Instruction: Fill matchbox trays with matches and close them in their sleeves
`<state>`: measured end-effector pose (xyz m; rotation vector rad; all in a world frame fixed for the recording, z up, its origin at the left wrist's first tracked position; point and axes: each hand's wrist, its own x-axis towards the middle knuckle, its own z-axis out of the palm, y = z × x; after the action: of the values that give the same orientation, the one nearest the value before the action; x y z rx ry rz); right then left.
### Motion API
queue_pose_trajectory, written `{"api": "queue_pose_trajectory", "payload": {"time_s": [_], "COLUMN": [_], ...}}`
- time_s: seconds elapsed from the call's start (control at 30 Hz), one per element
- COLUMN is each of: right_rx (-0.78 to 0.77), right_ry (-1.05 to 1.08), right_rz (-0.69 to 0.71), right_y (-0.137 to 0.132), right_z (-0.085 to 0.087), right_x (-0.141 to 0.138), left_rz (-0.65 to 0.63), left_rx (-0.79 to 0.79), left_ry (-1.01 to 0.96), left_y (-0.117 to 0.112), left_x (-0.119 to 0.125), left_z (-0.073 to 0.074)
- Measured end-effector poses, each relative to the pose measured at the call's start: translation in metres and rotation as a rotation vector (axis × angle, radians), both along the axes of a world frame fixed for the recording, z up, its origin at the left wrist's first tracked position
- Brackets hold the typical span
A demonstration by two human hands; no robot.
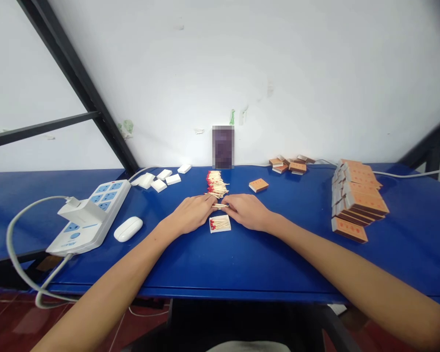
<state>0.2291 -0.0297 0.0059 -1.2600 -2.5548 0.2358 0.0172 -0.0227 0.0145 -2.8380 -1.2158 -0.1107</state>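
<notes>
A: ok what are the hands doing, can't see past the shoulder lol
B: left hand (pixel 196 213) and right hand (pixel 250 211) are both curled in, fingertips pinching a small bunch of matches (pixel 220 206) between them
A: and around that?
B: little white tray (pixel 222 231) with matches in it, just on the near side of the hands. Loose match pile (pixel 216 185) just beyond them, red heads mostly left. One orange matchbox (pixel 258 185) off right on the blue bench (pixel 275 269)
A: further out?
B: big matchbox stack (pixel 363 195) far right, white power strip (pixel 112 208) on the left
</notes>
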Motion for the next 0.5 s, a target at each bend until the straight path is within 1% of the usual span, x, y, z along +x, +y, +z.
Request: {"api": "queue_pose_trajectory", "payload": {"time_s": [0.27,0.4,0.5], "right_rx": [-0.021,-0.027,-0.019], "right_ry": [-0.017,-0.004,-0.025], "right_rz": [0.004,0.008,0.014], "right_y": [-0.0004,-0.0001,0.0001], "right_z": [0.0004,-0.0013,-0.0012], "right_x": [0.0013,0.0019,0.0018], "left_rz": [-0.038,-0.068,-0.056], "left_rx": [-0.008,-0.063,-0.098], "left_ry": [-0.07,-0.068,-0.066], "left_y": [-0.0007,0.001,0.0024], "left_x": [-0.0055,-0.0089,-0.0103], "left_z": [0.0039,0.004,0.0036]}}
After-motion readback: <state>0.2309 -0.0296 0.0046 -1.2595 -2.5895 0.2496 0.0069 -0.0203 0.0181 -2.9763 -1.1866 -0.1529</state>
